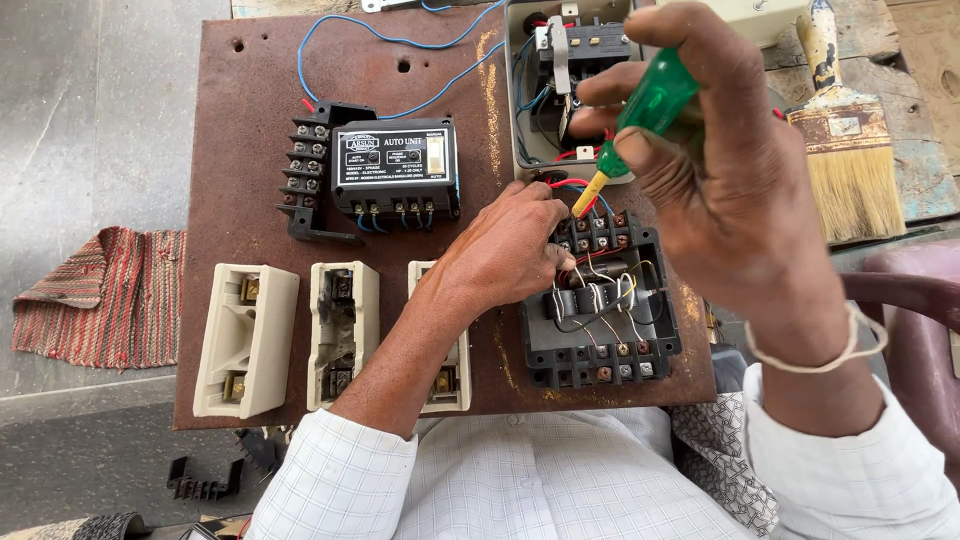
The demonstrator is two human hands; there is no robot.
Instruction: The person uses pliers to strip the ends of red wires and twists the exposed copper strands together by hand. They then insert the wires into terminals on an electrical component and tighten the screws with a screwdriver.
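Wiring at the rusted panel

Gripping a green-handled screwdriver (pixel 640 115), the person's right hand (pixel 720 180) hung over the upper right part of a rusty metal board (pixel 260 130). Its fingers (pixel 625 88) were closed round the handle, and the yellow shaft slanted down toward the top row of terminals on a black terminal block (pixel 600 310), which sat on the lower right part of that board. The left hand (pixel 505 250) lay against the left edge of the block, its fingers curled shut on a red wire (pixel 568 184) that arched over the knuckles. Thin white and yellow leads crossed the block's middle.

Left of the block, along the board's lower edge, stood three cream fuse holders (pixel 245 340); the arm covered part of the third. Above them, near the board's centre, sat a black control unit (pixel 395 165) with a row of screw terminals beside it and blue wire (pixel 340 40) looping upward. At the board's top, behind the screwdriver, was an open grey switch box (pixel 530 110). Off the board's right edge lay a worn paintbrush (pixel 850 150); off its left edge, a striped red cloth (pixel 100 295) on the floor.
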